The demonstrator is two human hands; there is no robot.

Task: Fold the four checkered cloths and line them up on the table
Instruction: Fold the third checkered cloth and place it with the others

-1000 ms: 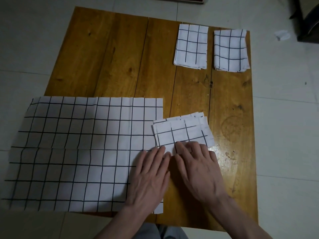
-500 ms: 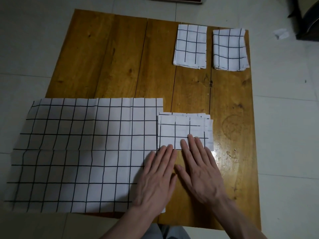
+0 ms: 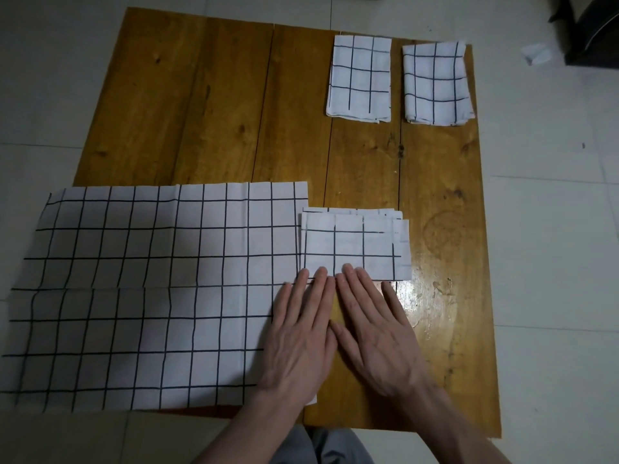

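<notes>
Your left hand lies flat with its fingers straight and close together, the palm resting on the right edge of the spread cloth and the fingertips reaching the near edge of the folded cloth. Your right hand lies flat just beside it, fingers straight and slightly fanned, the palm on bare wood and the longer fingertips touching that same near edge. Neither hand grips anything; both simply press down.

The spread cloth covers the near left part of the table and hangs past its left edge, with a crease running across its middle. The folded cloth sits just to its right, its left edge overlapping the spread cloth's right edge; its layers show slightly offset along the far and right sides.

Beyond these the wood is bare up to the far right corner. There two more folded cloths lie side by side with a narrow gap of wood between them: the left one neat and square, the right one slightly skewed, with its right side at the table's edge.

On the tiled floor past that corner lies a small white scrap, next to a dark object at the frame's edge.
</notes>
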